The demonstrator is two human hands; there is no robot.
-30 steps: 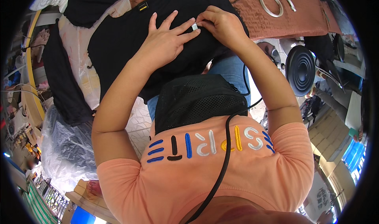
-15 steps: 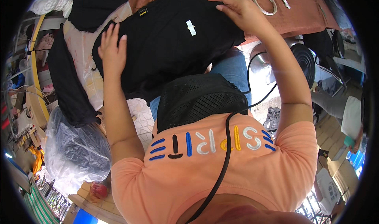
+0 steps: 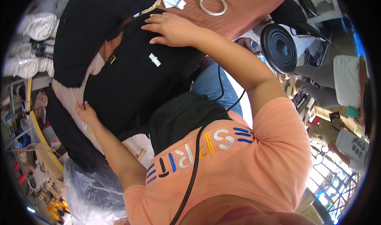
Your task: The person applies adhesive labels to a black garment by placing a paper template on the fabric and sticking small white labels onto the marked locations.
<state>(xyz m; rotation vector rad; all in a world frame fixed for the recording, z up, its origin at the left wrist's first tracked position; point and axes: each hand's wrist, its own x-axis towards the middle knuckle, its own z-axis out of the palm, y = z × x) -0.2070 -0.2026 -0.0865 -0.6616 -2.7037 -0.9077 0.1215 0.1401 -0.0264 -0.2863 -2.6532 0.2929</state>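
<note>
A black garment (image 3: 131, 76) lies spread over the table's near side and hangs over its edge toward my lap. It bears a small white tag (image 3: 154, 60) and a small black-and-yellow label (image 3: 113, 59) at its edge. My right hand (image 3: 171, 29) rests on the garment's far right part, palm down, with the fingers stretched out and apart. At the garment's left edge, my left hand (image 3: 87, 114) has its thumb and finger around a bit of the black cloth; its other fingers are partly hidden.
More black clothing (image 3: 103, 19) lies at the far left. The brown-covered table (image 3: 246, 11) carries a tape ring (image 3: 213, 5) and a white packet (image 3: 172, 0). A clear plastic bag (image 3: 93, 191) stands at lower left. A black round stool (image 3: 278, 48) is at right, near other people.
My left hand has gone from lying flat on the garment to its left edge, closing there. The right hand has slid across the cloth. The view has turned and shifted.
</note>
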